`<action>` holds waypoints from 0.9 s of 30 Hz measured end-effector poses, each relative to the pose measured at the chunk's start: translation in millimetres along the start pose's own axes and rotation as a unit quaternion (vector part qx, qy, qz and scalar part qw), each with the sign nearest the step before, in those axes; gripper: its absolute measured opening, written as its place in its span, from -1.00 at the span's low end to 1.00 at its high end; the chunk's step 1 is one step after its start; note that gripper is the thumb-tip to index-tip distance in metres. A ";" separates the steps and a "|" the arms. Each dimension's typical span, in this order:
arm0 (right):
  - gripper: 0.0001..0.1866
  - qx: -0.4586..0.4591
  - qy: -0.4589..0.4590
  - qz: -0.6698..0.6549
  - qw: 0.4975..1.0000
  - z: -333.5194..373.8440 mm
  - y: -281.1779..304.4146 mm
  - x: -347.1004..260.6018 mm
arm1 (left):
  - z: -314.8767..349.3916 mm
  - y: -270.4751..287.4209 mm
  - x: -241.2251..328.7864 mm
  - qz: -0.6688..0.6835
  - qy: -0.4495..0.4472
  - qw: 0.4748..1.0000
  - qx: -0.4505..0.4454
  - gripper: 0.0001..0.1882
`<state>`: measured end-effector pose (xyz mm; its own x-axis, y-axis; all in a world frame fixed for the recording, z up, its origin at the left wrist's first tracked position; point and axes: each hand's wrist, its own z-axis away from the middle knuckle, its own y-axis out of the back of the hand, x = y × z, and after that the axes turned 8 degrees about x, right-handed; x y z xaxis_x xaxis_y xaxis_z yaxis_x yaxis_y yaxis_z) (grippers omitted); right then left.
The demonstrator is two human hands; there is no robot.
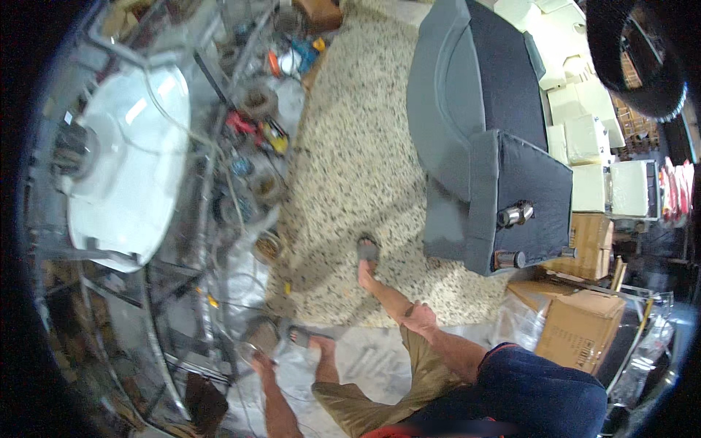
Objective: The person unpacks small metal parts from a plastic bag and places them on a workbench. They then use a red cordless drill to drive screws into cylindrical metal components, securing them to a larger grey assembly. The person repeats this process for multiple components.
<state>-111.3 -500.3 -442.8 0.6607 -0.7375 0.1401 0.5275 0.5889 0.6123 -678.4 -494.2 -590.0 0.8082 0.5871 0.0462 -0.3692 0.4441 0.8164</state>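
Note:
My left hand (263, 360) reaches down at the lower left, at the near edge of a round, shallow, brownish bowl (261, 334). Its fingers are too small and blurred to tell whether they grip the rim. Over my bent right knee lies my right hand (422, 318), fingers curled together. A small dark patch shows beside them, and what they hold, if anything, I cannot make out. Farther up from the left hand, another round bowl (267, 247) contains small brownish pieces.
Upholstered grey furniture with a black underside (518, 175) lies tipped on the speckled rug (358, 146), metal legs (515, 214) sticking out. Left are a metal frame (208, 219), a white curved panel (139, 168) and several tools (255, 131). Cardboard boxes (580, 328) stand right.

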 end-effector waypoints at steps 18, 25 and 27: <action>-0.39 0.163 0.603 -0.422 0.657 257.3 521.1 -44.4 | 326.5 150.5 55.9 0.341 0.176 0.924 0.011 -0.64; -0.35 0.276 0.777 -0.511 0.242 449.9 615.4 -2.0 | 384.1 124.0 13.0 0.366 0.161 0.916 -0.016 -0.64; -0.36 0.264 0.781 -0.512 0.242 467.3 613.1 -4.0 | 391.4 121.2 5.7 0.373 0.162 0.913 -0.022 -0.65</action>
<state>-40.1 -290.8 295.6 -0.0593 0.8595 -0.5077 0.9722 -0.0656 -0.2246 -539.0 -701.9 -265.5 0.1486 0.9036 0.4017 -0.7850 -0.1392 0.6036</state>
